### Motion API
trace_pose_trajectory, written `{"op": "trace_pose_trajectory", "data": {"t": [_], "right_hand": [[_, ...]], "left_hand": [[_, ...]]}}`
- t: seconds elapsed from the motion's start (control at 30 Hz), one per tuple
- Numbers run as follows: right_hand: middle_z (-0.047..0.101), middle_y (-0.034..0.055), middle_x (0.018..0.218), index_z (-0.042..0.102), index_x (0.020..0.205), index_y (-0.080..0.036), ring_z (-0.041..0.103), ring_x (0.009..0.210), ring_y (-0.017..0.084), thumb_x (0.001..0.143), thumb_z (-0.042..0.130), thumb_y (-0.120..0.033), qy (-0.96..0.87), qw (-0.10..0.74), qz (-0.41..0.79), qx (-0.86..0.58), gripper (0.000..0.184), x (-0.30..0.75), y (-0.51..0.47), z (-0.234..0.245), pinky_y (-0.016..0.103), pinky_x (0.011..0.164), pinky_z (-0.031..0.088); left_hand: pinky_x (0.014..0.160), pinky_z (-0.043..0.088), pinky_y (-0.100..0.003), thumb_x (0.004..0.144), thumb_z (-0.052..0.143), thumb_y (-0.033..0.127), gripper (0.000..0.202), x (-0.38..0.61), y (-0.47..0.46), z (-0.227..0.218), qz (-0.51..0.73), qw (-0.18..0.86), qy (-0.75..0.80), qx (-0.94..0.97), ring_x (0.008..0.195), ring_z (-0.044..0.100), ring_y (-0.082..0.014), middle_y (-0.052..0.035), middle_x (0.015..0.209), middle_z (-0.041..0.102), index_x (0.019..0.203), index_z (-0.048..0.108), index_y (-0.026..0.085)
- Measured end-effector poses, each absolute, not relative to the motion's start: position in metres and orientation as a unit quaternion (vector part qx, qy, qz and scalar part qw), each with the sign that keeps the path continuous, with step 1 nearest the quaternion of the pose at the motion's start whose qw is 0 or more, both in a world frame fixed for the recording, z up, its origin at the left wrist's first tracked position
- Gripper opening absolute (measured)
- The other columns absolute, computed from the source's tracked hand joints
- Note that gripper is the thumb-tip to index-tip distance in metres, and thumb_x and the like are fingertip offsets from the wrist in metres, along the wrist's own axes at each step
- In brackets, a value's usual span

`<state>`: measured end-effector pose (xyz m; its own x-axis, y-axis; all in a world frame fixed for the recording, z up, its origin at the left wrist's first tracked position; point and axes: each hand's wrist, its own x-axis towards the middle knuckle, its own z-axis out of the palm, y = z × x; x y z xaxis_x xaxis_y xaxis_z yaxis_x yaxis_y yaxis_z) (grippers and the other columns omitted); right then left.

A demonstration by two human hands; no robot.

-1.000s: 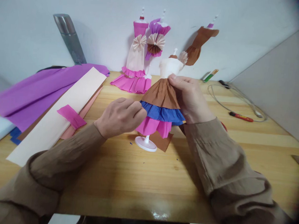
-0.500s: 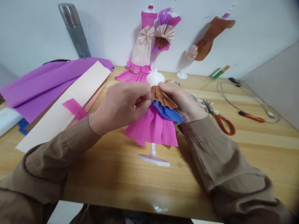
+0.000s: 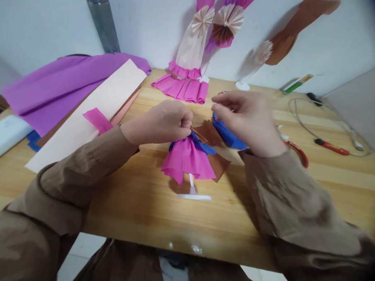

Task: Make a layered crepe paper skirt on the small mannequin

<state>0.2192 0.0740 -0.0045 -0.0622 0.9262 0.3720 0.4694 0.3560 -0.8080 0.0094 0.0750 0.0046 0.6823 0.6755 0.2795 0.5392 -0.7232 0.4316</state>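
Note:
A small mannequin stand (image 3: 193, 196) with a round white base holds up a gathered pink crepe-paper skirt (image 3: 189, 159), with blue and brown paper layers at its waist. My left hand (image 3: 168, 123) is closed around the gathered top of the paper skirt and hides the mannequin's upper body. To the right, my right hand (image 3: 252, 122) is raised off the skirt, thumb and fingers slightly apart, with nothing visible between them. Blue paper (image 3: 226, 134) and brown paper (image 3: 221, 164) show behind the skirt and below my right hand.
Purple paper (image 3: 75, 81), a long cream strip (image 3: 82, 121) and a pink scrap (image 3: 97, 120) lie at left. Dressed mannequins, including one in a cream skirt (image 3: 191, 49), stand at the wall beside a grey bottle (image 3: 105, 25). Red-handled scissors (image 3: 298, 153) and a red screwdriver (image 3: 333, 147) are at right.
My right hand has let go of the brown layer and moved right. My left hand has closed over the skirt's top, covering the white torso. The view has tilted downward.

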Motion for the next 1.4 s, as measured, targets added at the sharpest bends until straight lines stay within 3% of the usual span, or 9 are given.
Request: {"op": "trace_pose_trajectory", "data": {"t": [0.03,0.13,0.17,0.23,0.3,0.43,0.7,0.93,1.4], "right_hand": [[0.072,0.0063,0.079,0.075,0.086,-0.022,0.063,0.07,0.023,0.081,0.069,-0.025,-0.725,0.438,0.201,-0.492,0.008,0.22,0.062,0.006,0.043,0.072,0.052],[0.072,0.003,0.074,0.074,0.084,-0.027,0.061,0.058,0.018,0.09,0.061,-0.029,-0.844,0.346,0.176,-0.369,0.015,0.217,0.027,0.029,0.035,0.056,0.049],[0.074,0.0024,0.079,0.074,0.09,-0.026,0.063,0.061,0.017,0.094,0.056,-0.028,-0.886,0.275,0.174,-0.331,0.019,0.215,0.018,0.031,0.033,0.058,0.049],[0.076,0.0063,0.1,0.073,0.107,-0.023,0.071,0.084,0.02,0.1,0.046,-0.028,-0.927,0.188,0.157,-0.283,0.028,0.211,0.009,0.029,0.034,0.072,0.053],[0.073,0.0119,0.115,0.069,0.118,-0.016,0.07,0.1,0.025,0.103,0.037,-0.035,-0.944,0.114,0.128,-0.281,0.04,0.209,0.009,0.021,0.037,0.081,0.053],[0.072,0.0171,0.114,0.066,0.12,-0.008,0.07,0.093,0.029,0.104,0.026,-0.05,-0.948,0.034,0.069,-0.309,0.06,0.205,0.016,0.009,0.038,0.072,0.05],[0.073,0.0123,0.101,0.07,0.11,-0.012,0.066,0.071,0.021,0.103,0.026,-0.056,-0.945,-0.013,0.041,-0.324,0.063,0.201,0.014,0.008,0.033,0.058,0.037],[0.072,0.0125,0.107,0.069,0.112,-0.011,0.067,0.071,0.022,0.103,0.037,-0.048,-0.946,-0.001,0.007,-0.325,0.05,0.199,0.012,0.007,0.033,0.056,0.036],[0.072,0.0112,0.094,0.07,0.097,-0.012,0.064,0.065,0.02,0.101,0.043,-0.048,-0.934,-0.052,-0.007,-0.354,0.045,0.192,0.011,0.005,0.032,0.053,0.028]], "left_hand": [[0.053,0.028,-0.027,0.067,0.052,0.007,0.019,0.01,0.075,0.004,0.212,0.164,0.337,0.902,0.052,0.038,-0.0088,0.0034,0.048,0.045,0.051,0.05,0.016],[0.054,0.029,-0.028,0.067,0.053,0.006,0.019,0.009,0.076,0.005,0.2,0.177,0.346,0.899,0.053,0.04,-0.0095,0.0024,0.049,0.047,0.051,0.052,0.016],[0.055,0.03,-0.028,0.067,0.053,0.007,0.019,0.008,0.076,0.006,0.198,0.182,0.349,0.898,0.053,0.04,-0.0095,0.0022,0.049,0.048,0.051,0.052,0.016],[0.055,0.031,-0.028,0.067,0.054,0.007,0.019,0.007,0.077,0.007,0.196,0.195,0.35,0.895,0.054,0.041,-0.0094,0.002,0.05,0.049,0.051,0.052,0.016],[0.055,0.031,-0.027,0.067,0.054,0.007,0.018,0.006,0.078,0.007,0.195,0.204,0.348,0.894,0.054,0.041,-0.0092,0.0022,0.049,0.049,0.051,0.052,0.016],[0.054,0.03,-0.026,0.066,0.054,0.008,0.017,0.007,0.078,0.004,0.204,0.191,0.341,0.898,0.054,0.041,-0.0087,0.0029,0.049,0.049,0.052,0.052,0.016],[0.054,0.028,-0.027,0.068,0.054,0.01,0.015,0.008,0.075,0.005,0.189,0.166,0.334,0.908,0.055,0.04,-0.0093,0.0016,0.05,0.05,0.054,0.056,0.015],[0.056,0.029,-0.029,0.068,0.055,0.007,0.017,0.011,0.077,0.003,0.18,0.159,0.361,0.901,0.056,0.04,-0.0101,0.001,0.053,0.052,0.054,0.055,0.016],[0.061,0.032,-0.028,0.071,0.053,0.002,0.022,0.017,0.066,0.013,0.134,0.14,0.373,0.907,0.058,0.039,-0.0078,0.0028,0.051,0.044,0.052,0.052,0.014]]}}
